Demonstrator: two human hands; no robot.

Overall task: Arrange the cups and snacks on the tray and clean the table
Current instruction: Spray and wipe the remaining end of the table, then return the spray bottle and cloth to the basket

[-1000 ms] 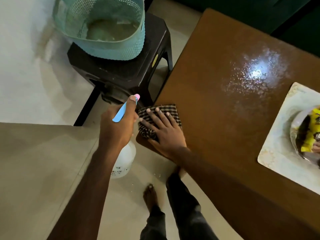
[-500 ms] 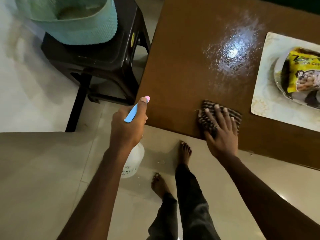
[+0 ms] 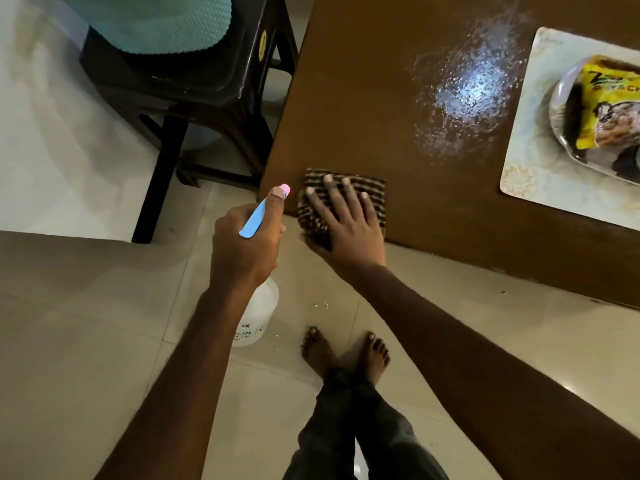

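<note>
My right hand [image 3: 346,223] lies flat, fingers spread, on a folded brown-and-white checked cloth [image 3: 372,192] at the near left corner of the brown table [image 3: 363,109]. My left hand [image 3: 246,244] is shut on a white spray bottle [image 3: 258,313] with a blue trigger and pink nozzle, held beside the table's corner over the floor. A patch of sprayed droplets [image 3: 464,95] glistens on the tabletop. At the right edge a pale tray [image 3: 530,161] carries a steel plate [image 3: 561,109] with a yellow snack packet [image 3: 606,105].
A dark plastic stool [image 3: 194,77] stands left of the table with a teal mesh basket [image 3: 156,22] on it. My bare feet [image 3: 346,351] stand on the tiled floor below the table edge, with small crumbs [image 3: 320,305] nearby.
My right hand has slid the cloth left along the table's near edge, back to the corner. The left hand keeps the spray bottle beside the corner.
</note>
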